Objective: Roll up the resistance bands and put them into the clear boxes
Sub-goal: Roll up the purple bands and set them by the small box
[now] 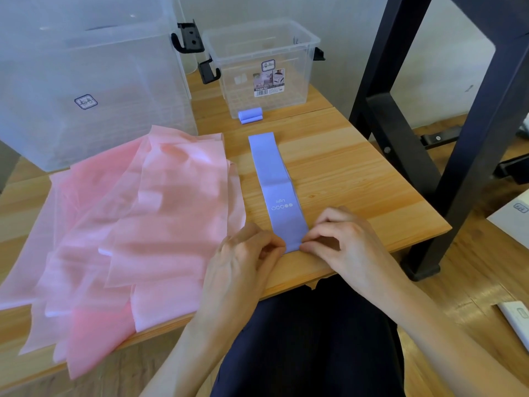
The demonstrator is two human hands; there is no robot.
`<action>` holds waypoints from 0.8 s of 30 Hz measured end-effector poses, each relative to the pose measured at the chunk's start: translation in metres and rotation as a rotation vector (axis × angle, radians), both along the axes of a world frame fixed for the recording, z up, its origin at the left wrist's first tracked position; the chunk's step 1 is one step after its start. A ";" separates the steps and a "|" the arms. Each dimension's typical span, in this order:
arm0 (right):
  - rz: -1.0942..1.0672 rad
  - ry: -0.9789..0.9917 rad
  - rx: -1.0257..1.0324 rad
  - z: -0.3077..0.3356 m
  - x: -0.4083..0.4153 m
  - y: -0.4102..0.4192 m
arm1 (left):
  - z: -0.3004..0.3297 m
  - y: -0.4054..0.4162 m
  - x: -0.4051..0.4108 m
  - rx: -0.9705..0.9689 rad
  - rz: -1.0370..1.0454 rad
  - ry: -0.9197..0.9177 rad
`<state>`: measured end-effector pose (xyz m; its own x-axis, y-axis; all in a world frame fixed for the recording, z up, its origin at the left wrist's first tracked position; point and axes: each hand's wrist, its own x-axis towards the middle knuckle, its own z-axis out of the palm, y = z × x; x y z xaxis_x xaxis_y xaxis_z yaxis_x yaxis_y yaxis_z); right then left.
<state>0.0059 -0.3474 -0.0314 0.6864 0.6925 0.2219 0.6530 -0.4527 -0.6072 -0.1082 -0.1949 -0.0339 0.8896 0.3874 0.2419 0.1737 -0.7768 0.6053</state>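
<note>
Purple band (276,184) flat on table (357,181), stretching away from fingertips; near end pinched by left hand (243,256) and right hand (337,239). Starting the roll; next, tight even turns forward

Your light pine-plank table (357,173) carries two clear plastic boxes (266,67) at its far edge, a rolled lilac band (250,115), a flat lilac band (274,179), and pink sheets (128,224) left.
</note>
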 end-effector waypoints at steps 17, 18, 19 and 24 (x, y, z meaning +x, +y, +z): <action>-0.059 -0.056 0.047 -0.008 0.001 0.007 | 0.004 0.001 0.011 -0.200 0.086 0.023; -0.061 -0.059 0.054 -0.009 0.000 0.006 | 0.003 0.001 0.011 -0.184 0.089 0.019; -0.057 -0.053 0.058 -0.010 0.001 0.005 | 0.002 0.001 0.011 -0.171 0.089 0.014; -0.033 -0.045 0.097 -0.011 0.003 0.003 | 0.000 0.006 0.009 -0.142 0.059 -0.012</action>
<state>0.0094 -0.3446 -0.0426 0.6966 0.6432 0.3179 0.6662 -0.4154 -0.6193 -0.0991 -0.1893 -0.0342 0.8616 0.4699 0.1920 0.2082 -0.6722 0.7105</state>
